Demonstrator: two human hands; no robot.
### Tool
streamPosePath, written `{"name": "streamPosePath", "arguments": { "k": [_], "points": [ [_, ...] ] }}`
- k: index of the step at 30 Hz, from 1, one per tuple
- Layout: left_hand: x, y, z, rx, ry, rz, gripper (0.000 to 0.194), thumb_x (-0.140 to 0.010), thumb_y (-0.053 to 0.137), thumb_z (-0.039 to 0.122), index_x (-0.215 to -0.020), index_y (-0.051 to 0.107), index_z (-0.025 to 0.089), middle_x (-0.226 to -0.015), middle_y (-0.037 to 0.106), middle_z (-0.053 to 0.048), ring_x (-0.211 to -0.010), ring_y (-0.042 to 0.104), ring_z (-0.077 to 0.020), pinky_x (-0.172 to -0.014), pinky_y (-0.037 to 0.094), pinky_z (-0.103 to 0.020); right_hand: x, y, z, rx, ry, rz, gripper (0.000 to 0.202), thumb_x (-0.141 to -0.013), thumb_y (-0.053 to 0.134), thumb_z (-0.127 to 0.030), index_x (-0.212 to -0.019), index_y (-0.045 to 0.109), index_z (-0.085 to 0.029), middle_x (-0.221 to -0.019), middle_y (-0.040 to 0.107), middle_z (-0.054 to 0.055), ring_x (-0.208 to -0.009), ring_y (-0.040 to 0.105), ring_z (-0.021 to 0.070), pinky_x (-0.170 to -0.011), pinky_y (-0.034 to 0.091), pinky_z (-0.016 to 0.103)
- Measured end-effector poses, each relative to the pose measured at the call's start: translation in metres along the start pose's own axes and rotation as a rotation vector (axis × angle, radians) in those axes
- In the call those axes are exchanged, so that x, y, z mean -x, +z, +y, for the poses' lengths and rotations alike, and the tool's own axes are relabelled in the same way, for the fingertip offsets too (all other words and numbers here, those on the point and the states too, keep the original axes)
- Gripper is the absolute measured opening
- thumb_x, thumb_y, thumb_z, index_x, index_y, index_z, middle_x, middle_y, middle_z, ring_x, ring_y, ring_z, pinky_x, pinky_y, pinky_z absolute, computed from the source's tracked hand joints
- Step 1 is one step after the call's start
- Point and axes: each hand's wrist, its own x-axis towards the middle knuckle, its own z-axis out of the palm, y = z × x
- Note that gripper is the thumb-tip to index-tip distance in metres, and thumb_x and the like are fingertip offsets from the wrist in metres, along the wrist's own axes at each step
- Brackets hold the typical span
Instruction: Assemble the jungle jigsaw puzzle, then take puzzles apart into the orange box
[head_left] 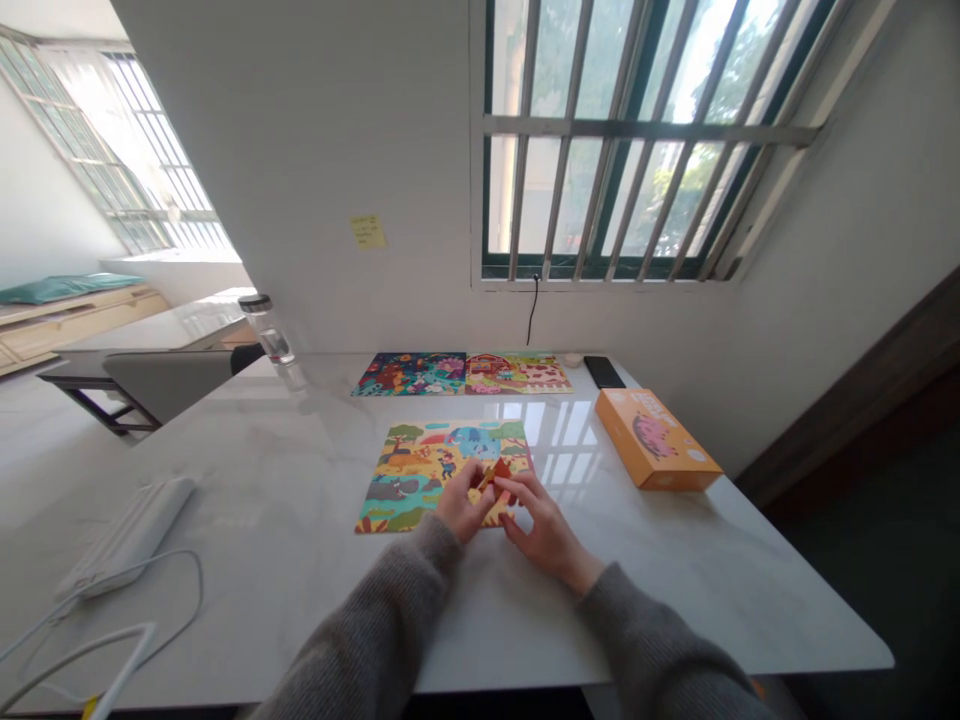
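A colourful animal picture board lies flat on the white table, with an elephant, a hippo and trees on it. Over its right half, my left hand is closed with thumb and fingers pinching small red and tan flat pieces. My right hand meets it from the right, its thumb and forefinger at the edge of the same pieces. Their exact kind and number cannot be made out, being small and partly covered by the fingers. Both hands hide the board's lower right part.
Behind lie a dark picture board and a farm picture board, side by side. A phone and an orange box are on the right. On the left stand a bottle and a white power strip with cables.
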Motion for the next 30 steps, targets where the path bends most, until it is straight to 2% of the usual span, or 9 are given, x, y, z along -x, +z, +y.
{"name": "streamPosePath", "arguments": {
  "k": [4, 7, 11, 14, 17, 20, 23, 26, 30],
  "points": [
    [-0.001, -0.025, -0.009, -0.144, -0.077, -0.130, 0.011, -0.079, 0.056, 0.029, -0.078, 0.051, 0.019, -0.071, 0.055, 0.002, -0.068, 0.051, -0.0149, -0.067, 0.043, -0.027, -0.001, -0.011, 0.005, 0.100, 0.086, 0.030, 0.035, -0.091, 0.048, -0.012, -0.122, 0.058, -0.026, -0.101, 0.063, 0.007, -0.096, 0.059, 0.0232, -0.088, 0.054, 0.041],
    [0.003, -0.041, -0.017, -0.226, -0.128, -0.202, 0.015, -0.079, 0.058, 0.032, -0.074, 0.053, 0.019, -0.069, 0.055, 0.002, -0.068, 0.050, -0.0151, -0.066, 0.041, -0.027, 0.000, -0.013, 0.013, 0.181, 0.073, -0.077, 0.030, -0.091, 0.050, -0.013, -0.116, 0.062, -0.026, -0.103, 0.065, 0.008, -0.102, 0.058, 0.0257, -0.091, 0.053, 0.044],
    [0.009, -0.047, -0.027, -0.311, -0.153, -0.142, 0.031, -0.084, 0.057, 0.041, -0.063, 0.047, 0.019, -0.062, 0.048, 0.002, -0.065, 0.046, -0.0149, -0.063, 0.038, -0.027, 0.004, -0.011, 0.016, 0.220, 0.058, -0.181, 0.031, -0.091, 0.055, -0.016, -0.119, 0.062, -0.026, -0.112, 0.063, 0.009, -0.107, 0.057, 0.0263, -0.093, 0.052, 0.045],
    [0.011, -0.044, -0.033, -0.308, -0.188, -0.123, 0.030, -0.083, 0.058, 0.043, -0.067, 0.049, 0.019, -0.061, 0.046, 0.003, -0.061, 0.043, -0.0139, -0.061, 0.035, -0.027, 0.008, -0.010, 0.012, 0.228, 0.159, -0.137, 0.029, -0.092, 0.052, -0.017, -0.117, 0.063, -0.024, -0.108, 0.065, 0.010, -0.105, 0.058, 0.0275, -0.094, 0.051, 0.049],
    [0.013, -0.040, -0.036, -0.233, -0.211, -0.149, 0.028, -0.081, 0.060, 0.045, -0.075, 0.051, 0.019, -0.059, 0.043, 0.005, -0.057, 0.040, -0.0125, -0.058, 0.033, -0.026, 0.010, -0.009, 0.004, 0.082, 0.294, 0.000, 0.029, -0.093, 0.048, -0.020, -0.117, 0.063, -0.024, -0.113, 0.064, 0.011, -0.110, 0.058, 0.0270, -0.091, 0.055, 0.046],
    [0.013, -0.040, -0.036, -0.220, -0.211, -0.160, 0.032, -0.078, 0.065, 0.046, -0.071, 0.048, 0.020, -0.058, 0.042, 0.005, -0.055, 0.039, -0.0117, -0.057, 0.031, -0.026, 0.009, -0.005, -0.004, -0.173, 0.420, 0.112, 0.030, -0.093, 0.048, -0.027, -0.121, 0.061, -0.026, -0.125, 0.059, 0.010, -0.122, 0.055, 0.0252, -0.093, 0.056, 0.040],
    [0.012, -0.041, -0.034, -0.273, -0.193, -0.147, 0.033, -0.076, 0.068, 0.043, -0.066, 0.047, 0.020, -0.058, 0.043, 0.004, -0.056, 0.038, -0.0119, -0.056, 0.029, -0.026, 0.002, -0.001, -0.010, -0.428, 0.549, 0.184, 0.029, -0.091, 0.052, -0.031, -0.119, 0.060, -0.026, -0.129, 0.060, 0.010, -0.123, 0.056, 0.0253, -0.098, 0.053, 0.042],
    [0.012, -0.043, -0.033, -0.310, -0.193, -0.160, 0.031, -0.074, 0.068, 0.042, -0.063, 0.049, 0.020, -0.056, 0.042, 0.005, -0.055, 0.038, -0.0117, -0.057, 0.028, -0.026, -0.009, 0.001, -0.010, -0.642, 0.625, 0.232, 0.026, -0.087, 0.056, -0.032, -0.111, 0.062, -0.024, -0.124, 0.064, 0.011, -0.117, 0.060, 0.0268, -0.092, 0.056, 0.043],
    [0.011, -0.043, -0.033, -0.356, -0.232, -0.210, 0.026, -0.075, 0.063, 0.041, -0.066, 0.054, 0.019, -0.054, 0.044, 0.006, -0.055, 0.040, -0.0114, -0.058, 0.029, -0.025, -0.020, -0.001, 0.001, -0.721, 0.680, 0.255, 0.023, -0.087, 0.054, -0.032, -0.105, 0.065, -0.022, -0.111, 0.068, 0.011, -0.107, 0.064, 0.0263, -0.080, 0.059, 0.040]
  ]
}}
